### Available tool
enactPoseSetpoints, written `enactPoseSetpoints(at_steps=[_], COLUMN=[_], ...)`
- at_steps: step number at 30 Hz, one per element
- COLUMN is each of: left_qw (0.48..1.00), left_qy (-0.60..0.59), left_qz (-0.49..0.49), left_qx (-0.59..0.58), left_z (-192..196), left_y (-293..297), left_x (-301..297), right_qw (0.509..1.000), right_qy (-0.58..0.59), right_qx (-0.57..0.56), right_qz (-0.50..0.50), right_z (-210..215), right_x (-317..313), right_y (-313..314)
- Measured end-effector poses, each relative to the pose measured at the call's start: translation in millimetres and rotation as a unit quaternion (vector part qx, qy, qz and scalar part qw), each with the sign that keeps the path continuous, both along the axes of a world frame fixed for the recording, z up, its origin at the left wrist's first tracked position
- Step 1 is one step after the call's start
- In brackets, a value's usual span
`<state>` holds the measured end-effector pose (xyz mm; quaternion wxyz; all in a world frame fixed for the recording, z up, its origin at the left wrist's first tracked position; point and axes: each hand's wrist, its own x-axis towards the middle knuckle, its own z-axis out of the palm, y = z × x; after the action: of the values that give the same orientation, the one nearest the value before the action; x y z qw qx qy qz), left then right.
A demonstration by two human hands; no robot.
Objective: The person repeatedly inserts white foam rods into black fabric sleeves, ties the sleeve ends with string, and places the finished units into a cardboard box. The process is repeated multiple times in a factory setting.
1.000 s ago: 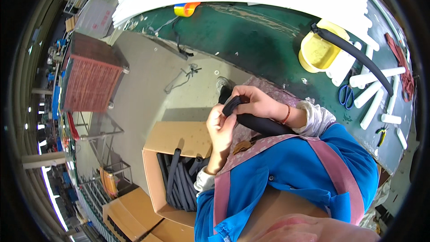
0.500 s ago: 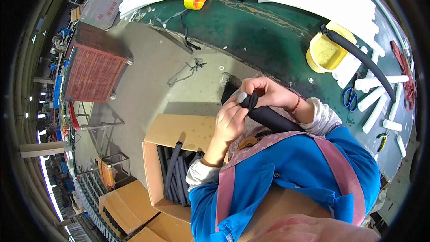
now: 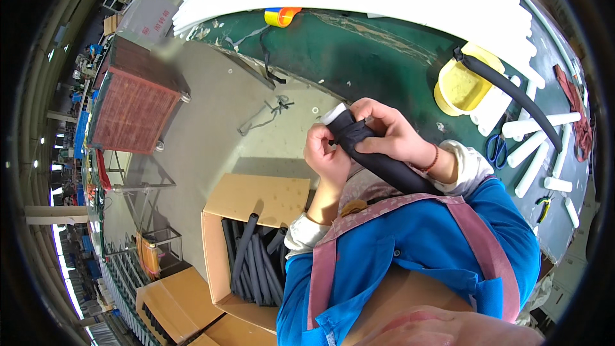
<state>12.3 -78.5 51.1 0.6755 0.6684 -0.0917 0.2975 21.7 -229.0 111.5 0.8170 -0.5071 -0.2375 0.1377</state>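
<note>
In front of my chest lies a thick black fabric-covered tube (image 3: 392, 170), tilted with its upper end to the left. White material (image 3: 333, 113) shows at that end, and the black cloth is bunched just below it. My right hand (image 3: 398, 140) grips the bunched cloth from the right, thumb pressed on top. On the other side, my left hand (image 3: 327, 157) is closed with curled fingers at the tube's edge, seemingly pinching the cloth; its fingertips are partly hidden.
An open carton (image 3: 214, 263) of dark tubes stands below left. On the green table (image 3: 359, 45) are a yellow basin (image 3: 442, 93), a curved black tube (image 3: 512, 90), white foam rods (image 3: 532, 165), blue-handled scissors (image 3: 496, 150) and small pliers (image 3: 544, 209). A reddish-brown cart (image 3: 131, 106) stands left.
The tube's end has turned up and left, showing more white. My right hand has shifted from the end to the bunched cloth; my left hand has moved to the tube's left edge.
</note>
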Motion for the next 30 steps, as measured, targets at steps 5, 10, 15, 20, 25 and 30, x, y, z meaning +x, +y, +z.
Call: enactPoseSetpoints(at_steps=[5, 10, 15, 20, 25, 30], left_qw=[0.995, 0.992, 0.986, 0.973, 0.957, 0.944], left_qy=[0.010, 0.005, 0.003, -0.060, 0.233, 0.238], left_qz=[-0.090, -0.120, -0.052, -0.046, -0.144, -0.199], left_qx=[0.041, 0.025, 0.156, 0.219, -0.094, -0.112], left_z=[8, 2, 4, -3, 20, 21], left_y=[15, 14, 6, 2, 16, 33], left_x=[-9, -26, -37, -33, -27, 9], right_qw=[0.998, 0.997, 0.982, 0.930, 0.927, 0.903], right_qy=[-0.002, -0.007, -0.031, -0.137, -0.196, -0.290], right_qx=[0.039, 0.029, -0.059, -0.179, -0.191, -0.207], right_qz=[-0.049, -0.075, -0.174, -0.290, -0.256, -0.241], right_z=[-26, -32, -38, -44, -41, -33], right_x=[8, 7, 5, 15, 13, 10], right_y=[10, 10, 8, 5, 6, 11])
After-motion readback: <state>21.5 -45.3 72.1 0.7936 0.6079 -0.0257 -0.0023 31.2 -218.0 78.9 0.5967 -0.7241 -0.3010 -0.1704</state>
